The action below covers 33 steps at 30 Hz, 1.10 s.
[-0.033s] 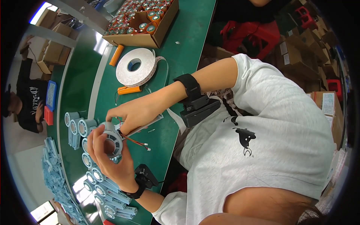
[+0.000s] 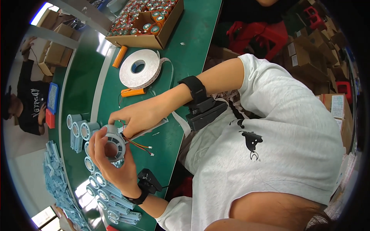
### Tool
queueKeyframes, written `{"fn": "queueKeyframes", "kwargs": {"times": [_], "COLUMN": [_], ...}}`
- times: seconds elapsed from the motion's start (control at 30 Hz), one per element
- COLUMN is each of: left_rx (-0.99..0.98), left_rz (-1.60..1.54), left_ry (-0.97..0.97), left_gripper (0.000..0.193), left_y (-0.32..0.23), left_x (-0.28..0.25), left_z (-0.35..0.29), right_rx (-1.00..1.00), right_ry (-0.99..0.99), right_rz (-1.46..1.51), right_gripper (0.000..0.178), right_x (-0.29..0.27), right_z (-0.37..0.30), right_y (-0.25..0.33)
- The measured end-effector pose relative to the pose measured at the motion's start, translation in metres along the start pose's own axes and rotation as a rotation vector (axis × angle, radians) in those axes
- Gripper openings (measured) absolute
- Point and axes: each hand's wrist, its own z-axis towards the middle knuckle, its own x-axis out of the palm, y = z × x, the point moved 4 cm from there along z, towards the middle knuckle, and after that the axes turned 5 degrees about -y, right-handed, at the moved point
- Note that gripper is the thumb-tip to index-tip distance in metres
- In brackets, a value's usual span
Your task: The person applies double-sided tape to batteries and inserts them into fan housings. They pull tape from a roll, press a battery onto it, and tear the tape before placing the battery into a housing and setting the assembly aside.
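Observation:
My left hand (image 2: 111, 161) is wrapped around the round grey head of a handheld fan housing (image 2: 119, 145), its ring opening turned up toward me. My right hand (image 2: 140, 117) is bent over the same housing where head meets handle, its fingers and thumb closed in on it. A pale handle piece reaches out from beneath that hand. Thin red, black and orange wires (image 2: 140, 146) with small white plugs trail from the housing over the green table. What the right fingertips pinch is partly hidden.
Light-blue fan housings (image 2: 111, 192) lie in rows beside my left hand. Beyond are a white tape roll (image 2: 131, 79), orange cylindrical batteries (image 2: 133, 92) and a cardboard box (image 2: 138, 41) packed with more. Small blue parts (image 2: 58, 181) are piled further off. A person (image 2: 29, 100) sits opposite.
The loose wire ends have spread slightly apart. The hand of the person opposite has shifted a little. Both my hands stay on the fan housing, nearly still.

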Motion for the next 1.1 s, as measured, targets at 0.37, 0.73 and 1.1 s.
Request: {"fn": "queueKeyframes", "kwargs": {"times": [0.37,0.73,1.1], "left_rx": [-0.178,-0.565,-0.482], "left_rz": [-0.250,0.293,0.603], "left_ry": [0.110,0.669,0.046], "left_gripper": [0.073,0.076,0.065], "left_y": [0.130,0.344,0.115], "left_x": [-0.015,0.001,-0.119], "left_z": [0.086,0.054,-0.007], "right_rx": [-0.051,0.032,0.077], "right_ry": [-0.193,-0.388,-0.017], "right_rz": [-0.038,-0.803,-1.141], "right_gripper": [0.025,0.027,0.053], "right_x": [-0.078,-0.164,-0.121], "right_z": [0.085,0.230,-0.004], "right_y": [-0.004,-0.040,0.014]}}
